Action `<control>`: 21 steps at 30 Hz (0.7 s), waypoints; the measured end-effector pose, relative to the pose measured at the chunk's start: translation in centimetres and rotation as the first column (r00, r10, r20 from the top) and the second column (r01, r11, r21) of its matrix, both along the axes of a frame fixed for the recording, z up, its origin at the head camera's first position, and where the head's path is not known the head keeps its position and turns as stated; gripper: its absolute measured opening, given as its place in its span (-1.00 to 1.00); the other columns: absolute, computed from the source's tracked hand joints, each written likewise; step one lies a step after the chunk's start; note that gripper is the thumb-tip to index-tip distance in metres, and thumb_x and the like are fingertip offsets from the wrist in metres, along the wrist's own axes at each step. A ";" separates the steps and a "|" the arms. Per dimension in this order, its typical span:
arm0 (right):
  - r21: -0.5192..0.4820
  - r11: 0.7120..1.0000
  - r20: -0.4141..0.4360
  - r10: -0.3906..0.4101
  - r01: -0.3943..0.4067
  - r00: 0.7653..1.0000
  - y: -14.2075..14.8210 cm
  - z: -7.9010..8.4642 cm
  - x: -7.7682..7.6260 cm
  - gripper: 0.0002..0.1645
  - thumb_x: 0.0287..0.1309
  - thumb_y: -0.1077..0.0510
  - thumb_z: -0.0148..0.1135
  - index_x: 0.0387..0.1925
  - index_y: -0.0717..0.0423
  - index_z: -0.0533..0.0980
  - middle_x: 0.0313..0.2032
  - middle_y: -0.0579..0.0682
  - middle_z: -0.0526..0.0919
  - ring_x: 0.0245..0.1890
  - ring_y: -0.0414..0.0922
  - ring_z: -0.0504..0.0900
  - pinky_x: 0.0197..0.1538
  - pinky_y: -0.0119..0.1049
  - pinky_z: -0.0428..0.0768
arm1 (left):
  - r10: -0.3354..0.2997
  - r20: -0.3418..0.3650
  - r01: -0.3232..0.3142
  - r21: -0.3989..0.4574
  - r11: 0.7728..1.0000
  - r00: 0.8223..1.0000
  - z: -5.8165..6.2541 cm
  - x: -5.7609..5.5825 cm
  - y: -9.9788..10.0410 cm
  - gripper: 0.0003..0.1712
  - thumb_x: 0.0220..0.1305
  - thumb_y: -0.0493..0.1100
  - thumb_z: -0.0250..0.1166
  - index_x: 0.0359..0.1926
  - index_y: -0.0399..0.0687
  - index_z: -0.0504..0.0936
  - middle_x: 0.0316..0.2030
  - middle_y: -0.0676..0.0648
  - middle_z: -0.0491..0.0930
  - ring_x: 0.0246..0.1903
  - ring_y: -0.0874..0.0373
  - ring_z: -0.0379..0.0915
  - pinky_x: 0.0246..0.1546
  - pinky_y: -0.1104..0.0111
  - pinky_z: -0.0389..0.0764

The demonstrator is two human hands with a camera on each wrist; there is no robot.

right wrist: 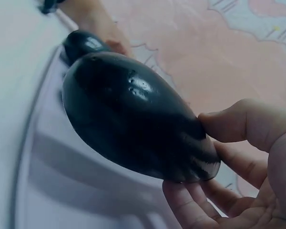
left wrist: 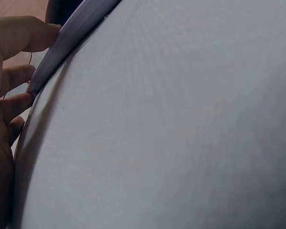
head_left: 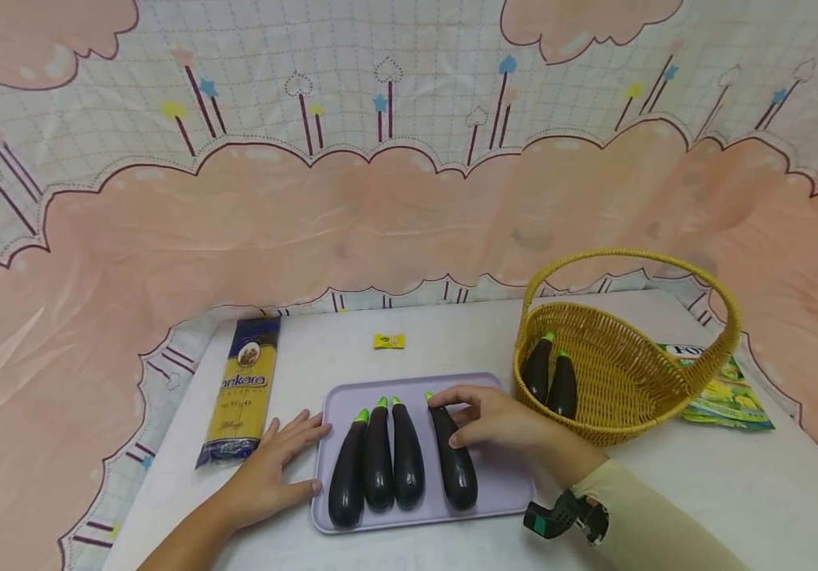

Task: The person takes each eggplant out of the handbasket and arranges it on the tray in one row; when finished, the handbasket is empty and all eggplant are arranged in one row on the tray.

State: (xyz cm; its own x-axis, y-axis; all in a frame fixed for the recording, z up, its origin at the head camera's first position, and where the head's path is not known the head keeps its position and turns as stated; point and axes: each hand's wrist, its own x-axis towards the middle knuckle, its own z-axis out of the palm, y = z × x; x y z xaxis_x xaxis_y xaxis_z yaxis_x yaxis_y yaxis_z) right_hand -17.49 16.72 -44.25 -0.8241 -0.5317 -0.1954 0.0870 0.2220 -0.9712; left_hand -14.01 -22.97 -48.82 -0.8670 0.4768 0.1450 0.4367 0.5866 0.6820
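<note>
A lilac tray (head_left: 501, 484) lies on the table with three dark eggplants (head_left: 378, 460) side by side in its left half, green stem ends pointing away. My right hand (head_left: 483, 416) grips another eggplant (head_left: 457, 468) near its upper part, right of those three. In the right wrist view thumb and fingers pinch this eggplant (right wrist: 128, 114) at its narrower end, and its glossy rounded bottom faces the camera. My left hand (head_left: 280, 468) has its fingers spread at the tray's left edge. The left wrist view shows its thumb (left wrist: 35, 36) touching the tray rim (left wrist: 76, 38).
A yellow wicker basket (head_left: 637, 381) with a tall handle stands at the right, two eggplants (head_left: 551, 377) inside. Behind it lies a green packet (head_left: 730, 396). An Ankara pasta pack (head_left: 244, 388) lies at the left, and a small yellow packet (head_left: 389, 341) beyond the tray.
</note>
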 end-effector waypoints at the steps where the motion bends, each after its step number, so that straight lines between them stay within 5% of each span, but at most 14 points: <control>1: 0.001 1.000 0.005 -0.002 0.002 1.000 -0.2 -0.1 0.0 -0.25 0.04 0.37 0.49 0.34 0.23 0.55 0.16 0.24 0.71 0.08 -0.02 0.72 -0.06 -0.27 0.68 | -0.001 0.000 0.001 0.001 1.000 1.000 0.0 0.0 0.0 -0.15 0.15 0.05 0.53 0.48 0.05 0.55 0.54 -0.16 0.39 0.60 -0.33 0.04 0.61 -0.24 -0.38; 7: 0.056 0.998 -0.036 -0.016 0.018 0.999 -1.4 -0.7 -0.1 -0.26 0.00 0.36 0.53 0.31 0.16 0.60 0.07 0.14 0.76 0.02 -0.04 0.71 -0.09 -0.27 0.65 | -0.007 0.006 0.007 0.003 1.000 1.000 0.2 0.1 0.0 -0.16 0.16 0.07 0.53 0.48 0.04 0.55 0.54 -0.18 0.39 0.60 -0.35 0.04 0.56 -0.37 -0.34; 16: 0.126 0.991 -0.100 -0.034 0.047 0.994 -2.1 -0.9 0.2 -0.27 -0.03 0.38 0.55 0.27 0.12 0.64 0.00 0.06 0.74 0.01 -0.05 0.65 -0.16 -0.28 0.65 | 0.000 -0.003 0.000 -0.010 1.000 1.000 0.1 -0.1 0.1 -0.15 0.15 0.03 0.55 0.48 0.08 0.54 0.54 -0.14 0.38 0.60 -0.32 0.04 0.64 -0.10 -0.42; 21: 0.182 0.982 -0.137 -0.034 0.059 0.990 -1.8 -0.6 0.4 -0.29 0.01 0.31 0.58 0.26 0.04 0.65 0.09 0.08 0.71 0.05 -0.01 0.65 -0.21 -0.25 0.66 | 0.002 -0.002 -0.002 -0.006 1.000 1.000 0.1 0.0 0.0 -0.16 0.16 0.04 0.55 0.48 0.09 0.55 0.54 -0.16 0.39 0.60 -0.33 0.04 0.63 -0.15 -0.41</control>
